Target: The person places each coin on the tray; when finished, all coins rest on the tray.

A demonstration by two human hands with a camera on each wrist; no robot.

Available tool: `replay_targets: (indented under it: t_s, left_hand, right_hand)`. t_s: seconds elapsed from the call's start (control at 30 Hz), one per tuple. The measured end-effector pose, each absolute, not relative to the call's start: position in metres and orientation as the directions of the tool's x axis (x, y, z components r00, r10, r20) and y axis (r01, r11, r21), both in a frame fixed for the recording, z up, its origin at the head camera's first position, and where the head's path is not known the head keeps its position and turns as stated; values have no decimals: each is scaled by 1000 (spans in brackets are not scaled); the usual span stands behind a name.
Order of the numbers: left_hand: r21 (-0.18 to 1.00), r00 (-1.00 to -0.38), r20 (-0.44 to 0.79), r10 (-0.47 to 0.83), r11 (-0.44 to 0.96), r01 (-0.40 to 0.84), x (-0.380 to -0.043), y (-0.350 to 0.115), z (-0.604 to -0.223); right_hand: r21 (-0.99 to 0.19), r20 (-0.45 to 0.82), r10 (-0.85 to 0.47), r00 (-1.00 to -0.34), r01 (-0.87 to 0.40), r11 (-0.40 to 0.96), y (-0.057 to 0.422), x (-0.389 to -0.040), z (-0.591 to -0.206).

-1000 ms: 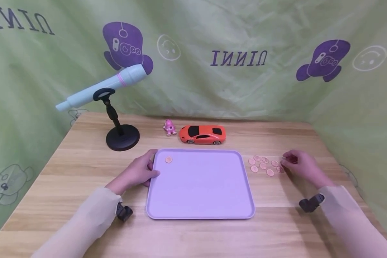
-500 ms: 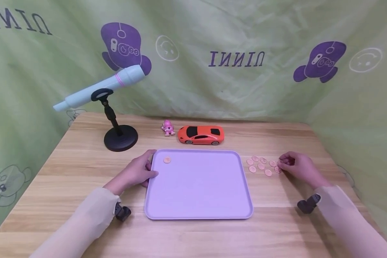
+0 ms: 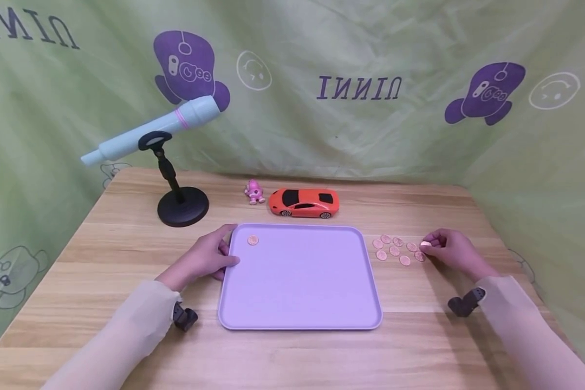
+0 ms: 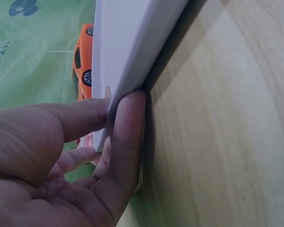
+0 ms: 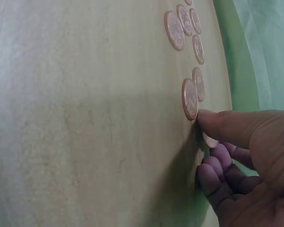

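Observation:
My left hand point(image 3: 206, 257) grips the left rim of a purple tray point(image 3: 302, 287), thumb over the edge and fingers underneath, as the left wrist view shows. One copper coin point(image 3: 253, 240) lies in the tray's far left corner. Right of the tray, several more copper coins point(image 3: 394, 251) lie flat on the wooden table. At their right end my right hand point(image 3: 453, 250) pinches a coin point(image 5: 209, 140) between thumb and fingers, tilted up and mostly hidden by the fingers in the right wrist view. Another coin point(image 5: 190, 99) lies right by the thumb tip.
Behind the tray stand an orange toy car point(image 3: 304, 203) and a small pink figurine point(image 3: 254, 192). A light blue toy microphone point(image 3: 158, 130) rests on a black stand point(image 3: 182, 207) at the back left. A green printed curtain point(image 3: 283, 135) hangs behind the table point(image 3: 292, 357).
My right hand has shifted slightly left to the end coins, and a pale coin now shows between its thumb and fingers. The left hand keeps its hold on the tray.

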State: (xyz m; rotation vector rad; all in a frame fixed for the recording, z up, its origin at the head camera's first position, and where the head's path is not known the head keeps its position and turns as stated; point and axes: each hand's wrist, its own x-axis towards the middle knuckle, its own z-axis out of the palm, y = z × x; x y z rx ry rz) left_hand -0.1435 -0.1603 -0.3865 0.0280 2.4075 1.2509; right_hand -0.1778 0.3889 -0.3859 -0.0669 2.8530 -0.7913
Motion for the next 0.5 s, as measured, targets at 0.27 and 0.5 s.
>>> replay_targets:
  t_s: [0.27,0.5]
  left_hand:
    - [790,-907,-365,209,585,-184,-146,-162,-388]
    - [804,-907,-363,212,564,-190,-147,-164,-389]
  right_hand:
    - [-504,-88,-74,-993,-20,864,386,-174,-387]
    - [-545,-78,-68,-995,-14,838,382,-173,-380]
